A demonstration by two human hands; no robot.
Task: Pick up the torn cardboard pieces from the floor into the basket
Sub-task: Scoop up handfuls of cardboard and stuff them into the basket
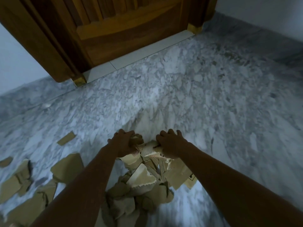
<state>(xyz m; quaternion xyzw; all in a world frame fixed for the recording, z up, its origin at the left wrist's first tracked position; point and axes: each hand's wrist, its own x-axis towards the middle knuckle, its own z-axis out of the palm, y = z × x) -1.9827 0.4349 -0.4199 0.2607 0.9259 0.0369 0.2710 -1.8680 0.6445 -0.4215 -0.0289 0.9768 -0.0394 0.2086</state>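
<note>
We see our left hand [123, 143] and right hand [170, 145] bare, no rings or watch, both forearms uncovered with no sleeves in view.

Wide open marble floor [188, 89] ahead of me, nothing on it all the way to the wooden door [124, 25] and the wall on the right, so I can sweep forward and right freely. Straight below, though, it's crowded: the cardboard heap [144, 181] fills the gap between my forearms, pieces overlapping and tilted, and my left hand [123, 145] and right hand [170, 145] are both down on its far edge. Left side is cluttered too, flat cardboard scraps [32, 190] strewn near my left arm with thin strips of bare floor between them, and one small strip [66, 138] lying apart further out
</note>
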